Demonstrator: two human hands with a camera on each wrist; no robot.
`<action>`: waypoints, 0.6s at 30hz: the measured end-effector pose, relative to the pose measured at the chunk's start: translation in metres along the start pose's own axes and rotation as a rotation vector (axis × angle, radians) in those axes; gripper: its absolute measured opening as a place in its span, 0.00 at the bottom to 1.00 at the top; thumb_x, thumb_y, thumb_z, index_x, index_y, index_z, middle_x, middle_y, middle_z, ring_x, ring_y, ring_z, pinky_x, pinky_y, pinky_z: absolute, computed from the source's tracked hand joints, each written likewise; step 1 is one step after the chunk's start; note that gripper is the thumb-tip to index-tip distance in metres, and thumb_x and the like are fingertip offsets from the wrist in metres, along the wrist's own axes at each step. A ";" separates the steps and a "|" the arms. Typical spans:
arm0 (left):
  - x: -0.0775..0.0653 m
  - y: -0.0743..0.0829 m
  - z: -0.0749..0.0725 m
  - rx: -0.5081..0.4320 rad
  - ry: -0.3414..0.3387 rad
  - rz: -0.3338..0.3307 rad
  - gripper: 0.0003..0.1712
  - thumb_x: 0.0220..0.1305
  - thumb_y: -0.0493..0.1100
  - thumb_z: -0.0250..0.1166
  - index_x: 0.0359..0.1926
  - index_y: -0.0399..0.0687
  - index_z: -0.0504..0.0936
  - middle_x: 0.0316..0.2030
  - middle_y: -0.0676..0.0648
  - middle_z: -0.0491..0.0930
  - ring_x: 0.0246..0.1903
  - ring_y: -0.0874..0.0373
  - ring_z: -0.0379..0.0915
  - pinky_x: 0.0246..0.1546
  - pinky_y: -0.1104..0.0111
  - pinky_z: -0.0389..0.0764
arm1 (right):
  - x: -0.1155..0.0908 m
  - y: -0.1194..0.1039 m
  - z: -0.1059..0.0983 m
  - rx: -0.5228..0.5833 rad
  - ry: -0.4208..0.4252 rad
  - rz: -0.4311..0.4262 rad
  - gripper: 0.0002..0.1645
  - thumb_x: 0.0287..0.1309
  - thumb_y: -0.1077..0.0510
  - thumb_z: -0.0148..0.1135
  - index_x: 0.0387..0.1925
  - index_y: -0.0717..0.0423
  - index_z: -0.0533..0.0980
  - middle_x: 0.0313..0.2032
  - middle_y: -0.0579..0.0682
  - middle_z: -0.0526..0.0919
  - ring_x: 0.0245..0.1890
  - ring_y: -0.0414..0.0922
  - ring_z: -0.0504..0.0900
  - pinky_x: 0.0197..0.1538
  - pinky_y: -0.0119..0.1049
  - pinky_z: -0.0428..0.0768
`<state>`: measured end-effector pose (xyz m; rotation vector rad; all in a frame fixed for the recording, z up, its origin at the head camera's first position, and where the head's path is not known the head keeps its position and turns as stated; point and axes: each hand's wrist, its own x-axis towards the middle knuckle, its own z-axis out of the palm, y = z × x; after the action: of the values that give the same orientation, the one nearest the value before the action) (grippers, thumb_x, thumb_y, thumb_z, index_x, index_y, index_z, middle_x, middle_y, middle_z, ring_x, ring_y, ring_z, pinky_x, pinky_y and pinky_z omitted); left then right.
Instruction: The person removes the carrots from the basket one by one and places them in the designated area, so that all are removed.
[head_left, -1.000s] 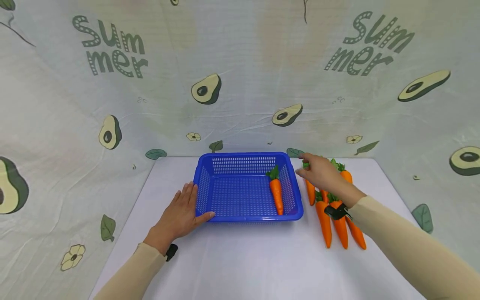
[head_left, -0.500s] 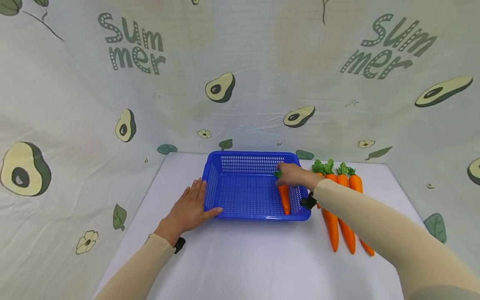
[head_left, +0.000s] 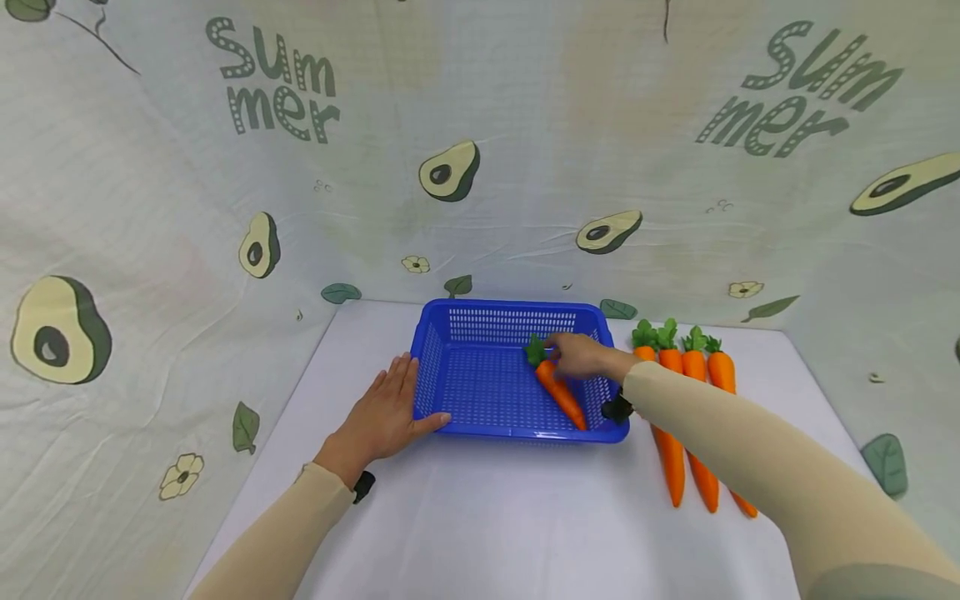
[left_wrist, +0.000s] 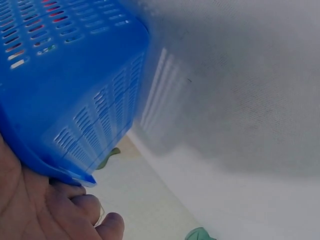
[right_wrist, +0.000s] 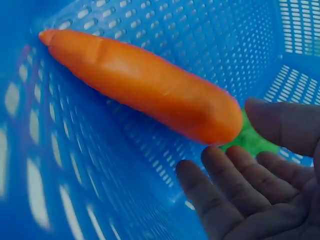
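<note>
A blue plastic basket (head_left: pixel 480 432) with slotted walls stands on the white table. Inside it, near the right wall, one orange carrot (head_left: pixel 562 398) lies at a slant, its green leaves (head_left: pixel 534 350) toward the back. My right hand (head_left: pixel 576 357) is in the basket at the carrot's leafy end. Seen from the right wrist, the thumb (right_wrist: pixel 280 125) and the fairly straight fingers (right_wrist: pixel 230 192) are spread apart around the carrot's thick end, without a closed grip. My left hand (head_left: pixel 382 417) rests on the basket's left front corner, fingers straight along the rim and thumb out over the front edge.
Several more carrots (head_left: pixel 671 467) lie side by side on the table, right of the basket, partly hidden under my right forearm. Behind the table (head_left: pixel 480 517) hangs a pale cloth (head_left: pixel 525 167) printed with avocados and lettering.
My right hand has moved left from the loose carrots into the basket. The carrot in it has swung from nearly upright to a slant, leaves leftward. My left hand stays on the rim.
</note>
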<state>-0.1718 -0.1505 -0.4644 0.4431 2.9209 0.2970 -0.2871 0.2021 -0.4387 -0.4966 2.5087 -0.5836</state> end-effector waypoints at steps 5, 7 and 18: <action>0.001 -0.001 0.001 0.003 0.002 -0.001 0.69 0.68 0.82 0.50 0.84 0.33 0.41 0.84 0.33 0.40 0.84 0.38 0.36 0.83 0.44 0.47 | 0.006 0.005 0.011 0.064 -0.070 -0.037 0.43 0.59 0.63 0.72 0.75 0.63 0.67 0.64 0.66 0.80 0.61 0.58 0.82 0.63 0.51 0.83; 0.001 -0.001 0.000 0.000 0.001 -0.003 0.69 0.68 0.82 0.50 0.84 0.33 0.41 0.84 0.33 0.40 0.84 0.38 0.36 0.83 0.44 0.47 | 0.008 0.005 0.016 0.067 -0.118 -0.042 0.44 0.60 0.63 0.72 0.76 0.59 0.66 0.63 0.64 0.80 0.55 0.55 0.83 0.59 0.49 0.86; 0.002 -0.001 0.003 0.001 -0.009 -0.017 0.70 0.67 0.84 0.48 0.84 0.34 0.39 0.85 0.34 0.39 0.84 0.39 0.37 0.83 0.45 0.48 | 0.011 0.003 0.029 0.142 -0.245 -0.033 0.49 0.65 0.65 0.70 0.82 0.46 0.60 0.62 0.61 0.74 0.41 0.49 0.82 0.41 0.40 0.89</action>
<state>-0.1730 -0.1508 -0.4680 0.4184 2.9145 0.2902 -0.2806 0.1906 -0.4667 -0.5230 2.2146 -0.6655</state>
